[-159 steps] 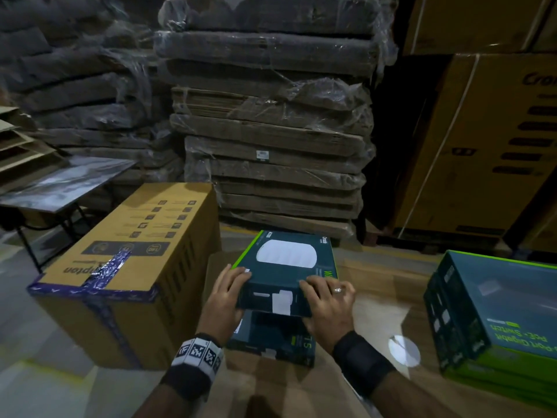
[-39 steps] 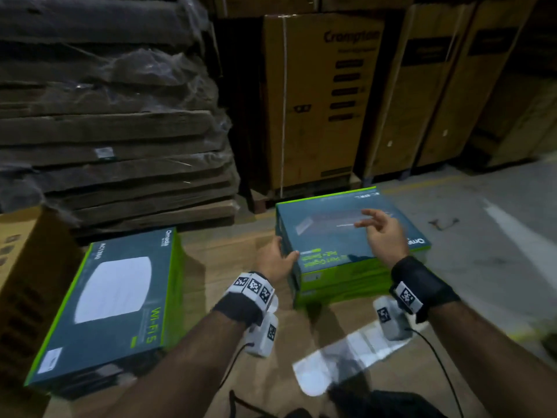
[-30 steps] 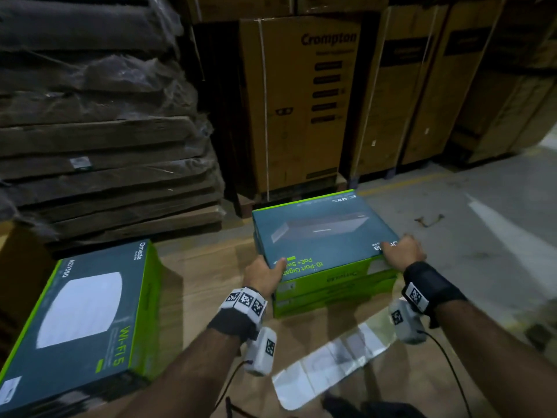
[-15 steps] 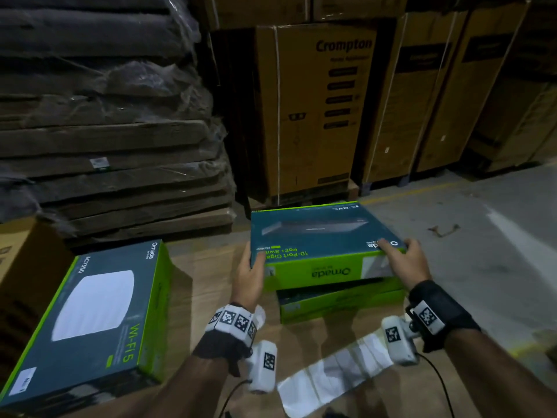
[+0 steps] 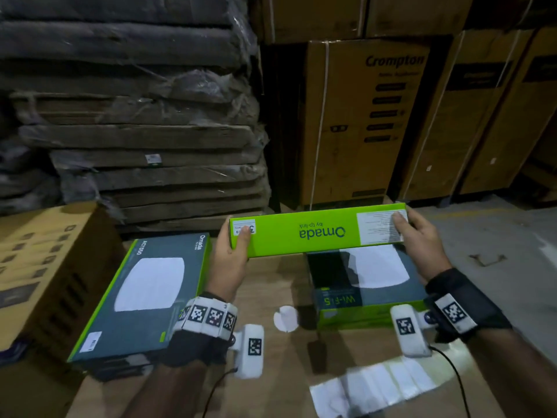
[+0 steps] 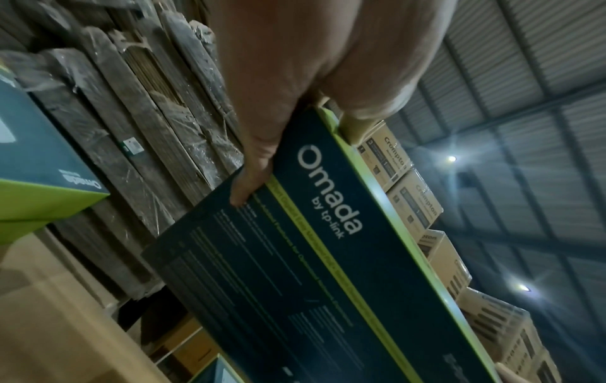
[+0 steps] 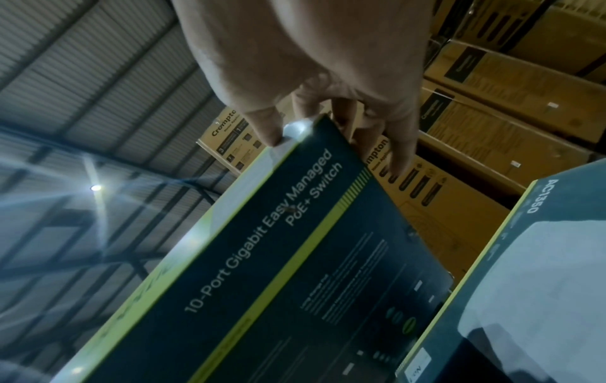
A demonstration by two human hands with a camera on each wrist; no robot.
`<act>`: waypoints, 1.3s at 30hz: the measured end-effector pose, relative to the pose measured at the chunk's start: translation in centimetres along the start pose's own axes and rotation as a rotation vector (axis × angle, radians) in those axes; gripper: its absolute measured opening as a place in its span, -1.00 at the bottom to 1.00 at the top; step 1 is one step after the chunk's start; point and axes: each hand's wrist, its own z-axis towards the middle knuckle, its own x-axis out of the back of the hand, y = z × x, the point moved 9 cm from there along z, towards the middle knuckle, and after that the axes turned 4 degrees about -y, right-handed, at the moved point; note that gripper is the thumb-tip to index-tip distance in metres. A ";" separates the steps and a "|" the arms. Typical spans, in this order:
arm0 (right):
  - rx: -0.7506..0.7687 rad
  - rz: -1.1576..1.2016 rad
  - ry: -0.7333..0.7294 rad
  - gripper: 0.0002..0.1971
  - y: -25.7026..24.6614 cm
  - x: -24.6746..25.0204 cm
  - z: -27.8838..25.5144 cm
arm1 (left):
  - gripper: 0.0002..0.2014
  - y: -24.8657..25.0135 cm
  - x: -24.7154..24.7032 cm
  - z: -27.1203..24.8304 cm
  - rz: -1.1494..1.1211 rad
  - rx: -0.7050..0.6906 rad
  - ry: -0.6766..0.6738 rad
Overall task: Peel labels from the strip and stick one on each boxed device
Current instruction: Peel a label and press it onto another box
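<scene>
The left hand (image 5: pixel 230 251) and right hand (image 5: pixel 417 236) grasp opposite ends of a flat green-and-dark-teal cardboard switch box (image 5: pixel 316 233), held on edge above the brown cardboard work surface (image 5: pixel 289 363). The white label strip (image 5: pixel 373 387) lies on that surface, below the box, near a teal Wi-Fi device box (image 5: pixel 367 285).

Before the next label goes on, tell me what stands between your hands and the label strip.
The green switch box does: the left hand and right hand both grip its ends, held up on edge. The label strip lies uncovered on the cardboard near the right wrist, so nothing else visible blocks it.
</scene>
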 end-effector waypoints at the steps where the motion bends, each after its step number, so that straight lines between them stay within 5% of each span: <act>1: 0.004 0.002 -0.007 -0.56 -0.2 -0.5 -0.1 | -0.55 0.2 0.5 -0.1 -0.008 -0.013 0.005; 10: 0.062 0.044 -0.050 -0.56 -1.9 -3.9 -1.5 | -0.62 -0.1 4.2 -0.4 0.003 -0.038 0.040; 14: 0.117 0.026 -0.103 -0.32 -3.3 -5.5 -3.1 | -0.60 -1.9 6.5 0.8 -0.068 0.046 0.038; 17: 0.226 -0.044 -0.153 -0.38 -6.1 -7.4 -5.4 | -0.80 -2.5 8.5 1.6 -0.140 0.094 0.046; 22: 0.514 -0.388 -0.282 -0.01 -9.0 -10.9 -8.3 | -0.80 -3.2 10.6 2.2 -0.381 0.195 0.073; 29: 0.671 -0.382 -0.311 -0.07 -10.0 -13.1 -8.0 | -0.76 -5.4 10.8 1.6 -0.375 0.267 0.062; 33: 0.752 -0.423 -0.309 -0.11 -11.4 -13.9 -7.8 | -0.79 -6.3 11.0 1.9 -0.254 0.244 0.054; 35: 0.782 -0.444 -0.286 -0.14 -11.8 -14.3 -7.9 | -0.74 -5.6 11.6 2.3 0.036 0.188 0.056; 39: 0.810 -0.508 -0.249 -0.17 -12.5 -15.8 -8.2 | -0.15 1.0 8.5 0.1 0.614 -0.216 -0.098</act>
